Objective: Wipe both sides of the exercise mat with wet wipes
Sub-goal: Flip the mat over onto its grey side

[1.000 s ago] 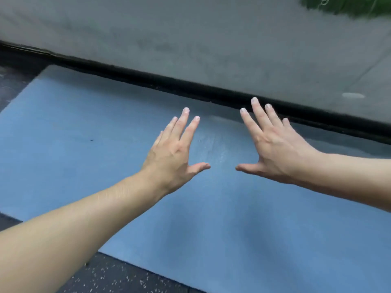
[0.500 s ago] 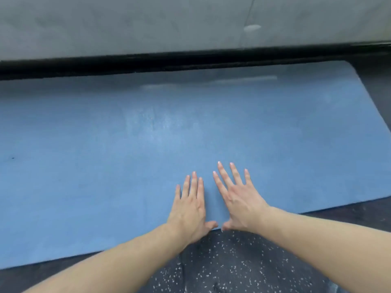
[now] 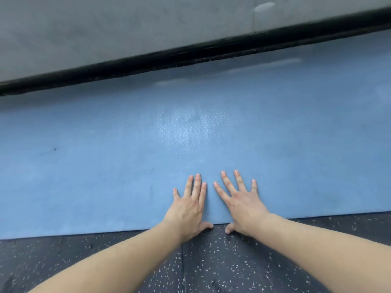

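Note:
A blue exercise mat [image 3: 105, 161] lies flat on the floor and fills the middle of the head view, its far edge along the wall. My left hand [image 3: 190, 206] rests flat on the mat's near edge, fingers straight and close together. Beside it, my right hand [image 3: 241, 201] lies flat with fingers spread. Both thumbs reach down over the near edge onto the floor. A shiny patch [image 3: 186, 127] shows on the mat ahead of my hands. No wet wipe is in view.
Dark speckled rubber flooring [image 3: 211, 267] runs in front of the mat under my forearms. A black baseboard [image 3: 148, 60] and a grey wall [image 3: 127, 24] close off the far side.
My hands came down from the air onto the mat's near edge and now lie flat there. The view has tilted down and shifted along the mat.

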Tool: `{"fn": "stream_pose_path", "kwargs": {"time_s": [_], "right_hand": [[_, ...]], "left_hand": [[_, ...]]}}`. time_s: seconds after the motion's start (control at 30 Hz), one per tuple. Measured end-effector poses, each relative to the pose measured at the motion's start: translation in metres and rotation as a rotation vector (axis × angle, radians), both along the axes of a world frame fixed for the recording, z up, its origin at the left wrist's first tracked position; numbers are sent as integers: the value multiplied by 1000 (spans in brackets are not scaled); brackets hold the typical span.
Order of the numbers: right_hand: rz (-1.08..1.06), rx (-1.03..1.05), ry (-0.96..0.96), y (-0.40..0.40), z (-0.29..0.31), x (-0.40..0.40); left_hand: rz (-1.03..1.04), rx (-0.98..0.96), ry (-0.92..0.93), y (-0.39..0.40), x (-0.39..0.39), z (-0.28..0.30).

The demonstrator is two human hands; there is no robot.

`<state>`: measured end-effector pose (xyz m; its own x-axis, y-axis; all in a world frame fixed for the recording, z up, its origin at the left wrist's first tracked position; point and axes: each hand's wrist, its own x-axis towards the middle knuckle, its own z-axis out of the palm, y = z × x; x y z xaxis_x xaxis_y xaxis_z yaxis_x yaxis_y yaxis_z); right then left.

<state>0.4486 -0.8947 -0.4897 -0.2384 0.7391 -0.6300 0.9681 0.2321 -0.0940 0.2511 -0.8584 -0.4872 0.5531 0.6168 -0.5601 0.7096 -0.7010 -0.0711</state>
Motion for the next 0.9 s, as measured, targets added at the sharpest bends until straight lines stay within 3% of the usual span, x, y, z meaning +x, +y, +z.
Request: {"fn": "stream_pose_path", "kwargs": {"time_s": [0.23,0.4,0.47,0.6,0.67,0.77,0.9], "right_hand": [[41,82,67,-13,5,14],[117,126,-23,-16,10,-8],[25,96,-50,-10,16,-18],[-56,136,28,12,34,-19],[-24,214,-27,23,50,-17],[24,40,-33,33,72,-17],[78,-137,-19,51,134,-10]], "left_hand": [[-93,-2,89,7,12,13],[-48,-4,93,5,24,21],[-33,-29,96,5,26,29],[135,-71,-22,19,23,52],[223,-52,-86,28,15,65],[285,-120,-97,29,4,85],[219,-174,-33,33,6,129]]}}
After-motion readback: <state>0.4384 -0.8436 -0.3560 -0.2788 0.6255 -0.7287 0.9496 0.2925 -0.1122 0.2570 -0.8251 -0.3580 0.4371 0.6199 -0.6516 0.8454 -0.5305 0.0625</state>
